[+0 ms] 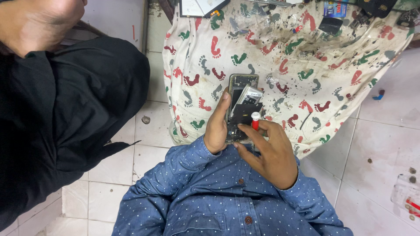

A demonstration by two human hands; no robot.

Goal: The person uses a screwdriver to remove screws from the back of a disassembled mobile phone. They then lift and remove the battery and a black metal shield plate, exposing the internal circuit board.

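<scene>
My left hand [217, 124] grips an opened phone [240, 89] by its left edge, back cover off, with a loose black inner plate and a silvery part lifted over its middle. My right hand [267, 150] holds a small screwdriver with a red handle and white cap [255, 120], its tip down on the phone's lower half. Both hands are held close to my chest, above my blue dotted shirt [218, 196].
A stained cloth printed with coloured footprints [284, 57] covers the surface ahead; small parts, a blue packet [335, 8] and dark pieces lie along its far edge. Another person in black clothing [65, 113] crouches at the left. White floor tiles [376, 144] surround us.
</scene>
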